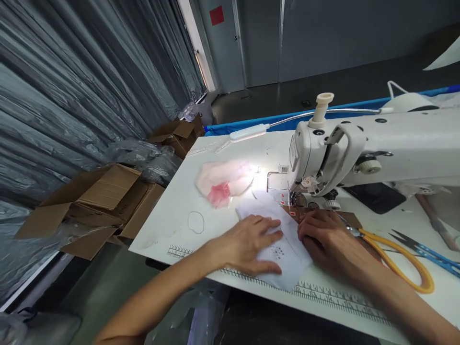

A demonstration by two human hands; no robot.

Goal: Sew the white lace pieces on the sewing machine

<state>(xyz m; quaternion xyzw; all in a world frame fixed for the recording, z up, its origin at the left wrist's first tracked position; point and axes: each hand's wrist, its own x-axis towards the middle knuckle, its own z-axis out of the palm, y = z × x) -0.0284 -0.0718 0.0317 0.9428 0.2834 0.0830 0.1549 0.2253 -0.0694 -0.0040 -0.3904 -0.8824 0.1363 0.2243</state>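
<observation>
left hand, right hand flat on white fabric | cardboard boxes open

My view is unevenly lit. A gooseneck lamp at twelve o'clock of the table throws a hard white pool that burns out detail on the pink-and-white fabric and the needle plate. The white cloth under my left hand and right hand stays readable, with soft shadows falling toward six o'clock. The curtain at nine o'clock sits dim and grey. Straight lines bow toward the frame edges, and the lower corners smear slightly.
</observation>
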